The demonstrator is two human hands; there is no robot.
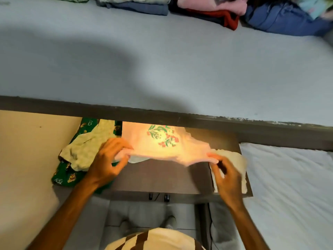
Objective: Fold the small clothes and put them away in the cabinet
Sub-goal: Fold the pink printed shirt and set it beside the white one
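A person stands at a small dark counter [162,179], seen from above, with both hands working a little pale pink garment [162,143]. The left hand [106,163] pinches the garment's near left corner between thumb and fingertips, the grip closed on the cloth. The right hand [227,175] pinches the near right corner the same way, its other fingers loosely curled. Held like this, the near hem is pulled taut between the two hands and lifted off the counter, probably to straighten the piece before a fold. The garment's far part runs under the overhanging edge of a grey shelf [162,69] above the counter.

The pink fabric looks thin and soft, glowing warm under a light. It carries a printed sprig of green leaves and red berries near its middle, and its right edge looks scalloped.

At the counter's left edge lies a crumpled heap: a cream speckled garment [81,150] on top of a deep green printed cloth [63,177] that spills over the edge. At the counter's right edge, under the right hand, sits a cream cloth [237,163], flat and apparently folded.

Along the shelf's far edge is a row of folded clothes [216,11] in blue, pink, red and pale green. A white wrinkled sheet [288,177] lies to the right of the counter.
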